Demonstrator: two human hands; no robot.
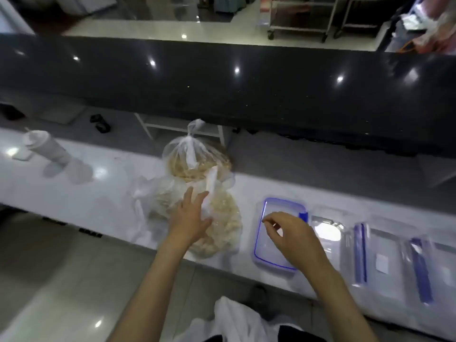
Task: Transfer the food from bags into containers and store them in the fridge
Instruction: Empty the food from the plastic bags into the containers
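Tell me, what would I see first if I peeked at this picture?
First you would see the clear plastic bags of pale beige food piled in the middle of the white counter, with the person's left hand reaching onto them. Just right of the bags sits an empty clear plastic container with a blue rim, and the right hand hovers above it with fingers loosely curled. Far left stands a white lidded cup.

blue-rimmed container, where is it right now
In the head view the blue-rimmed container sits open on the white counter, right of centre, between the tied food bags on its left and the clear lids on its right, under the right hand.
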